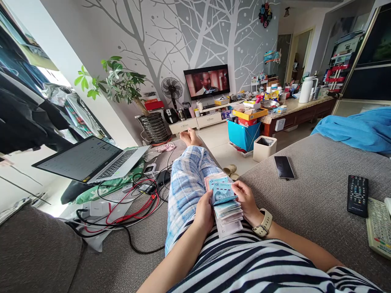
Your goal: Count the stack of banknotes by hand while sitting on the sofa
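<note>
A thick stack of banknotes [224, 203] rests on my lap, over blue plaid trousers. My left hand [204, 213] is closed round the stack's left side, its thumb on the top blue note. From the right, my right hand [247, 200], with a cream watch on its wrist, pinches the edge of the top notes. A few pink notes fan out at the far end of the stack.
I sit on a grey sofa [317, 183]. A phone [284, 167] and two remote controls [358, 195] lie to my right, near a blue blanket [357, 128]. An open laptop [91, 160] and tangled cables [128, 203] lie to my left. A television [207, 81] plays ahead.
</note>
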`<state>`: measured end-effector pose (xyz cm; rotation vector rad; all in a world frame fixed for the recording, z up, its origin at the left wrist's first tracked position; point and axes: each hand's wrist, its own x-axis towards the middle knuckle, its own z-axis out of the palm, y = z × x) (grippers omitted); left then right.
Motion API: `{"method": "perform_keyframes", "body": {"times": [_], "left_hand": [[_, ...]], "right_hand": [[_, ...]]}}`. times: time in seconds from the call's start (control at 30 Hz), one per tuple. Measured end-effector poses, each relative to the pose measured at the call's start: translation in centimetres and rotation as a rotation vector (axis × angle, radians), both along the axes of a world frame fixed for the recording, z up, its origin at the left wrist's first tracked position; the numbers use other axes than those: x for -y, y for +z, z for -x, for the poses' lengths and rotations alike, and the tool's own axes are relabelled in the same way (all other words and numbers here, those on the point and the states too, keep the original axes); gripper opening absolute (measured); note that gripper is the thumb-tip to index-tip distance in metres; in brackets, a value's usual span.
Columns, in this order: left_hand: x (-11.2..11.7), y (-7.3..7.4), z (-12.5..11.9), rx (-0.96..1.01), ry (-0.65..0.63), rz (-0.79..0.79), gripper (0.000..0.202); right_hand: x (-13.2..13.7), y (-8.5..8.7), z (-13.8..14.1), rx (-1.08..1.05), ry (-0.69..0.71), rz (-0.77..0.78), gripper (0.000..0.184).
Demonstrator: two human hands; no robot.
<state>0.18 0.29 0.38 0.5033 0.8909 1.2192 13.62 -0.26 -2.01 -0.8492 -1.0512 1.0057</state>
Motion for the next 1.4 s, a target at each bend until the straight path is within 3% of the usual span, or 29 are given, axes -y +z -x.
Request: {"method": "perform_keyframes", "body": {"times": [0.73, 1.4], "left_hand": [[0.36, 0.7, -0.09, -0.022, -0.014, 0.009, 0.024], [0.01, 0.44, 0.02, -0.029, -0.017, -0.001, 0.021]], "right_hand": [[-0.13, 0.0, 0.0, -0.015, 0.015, 0.009, 0.032], [0.01, 0.09, -0.1, 0.004, 0.0, 0.004, 0.029]]}}
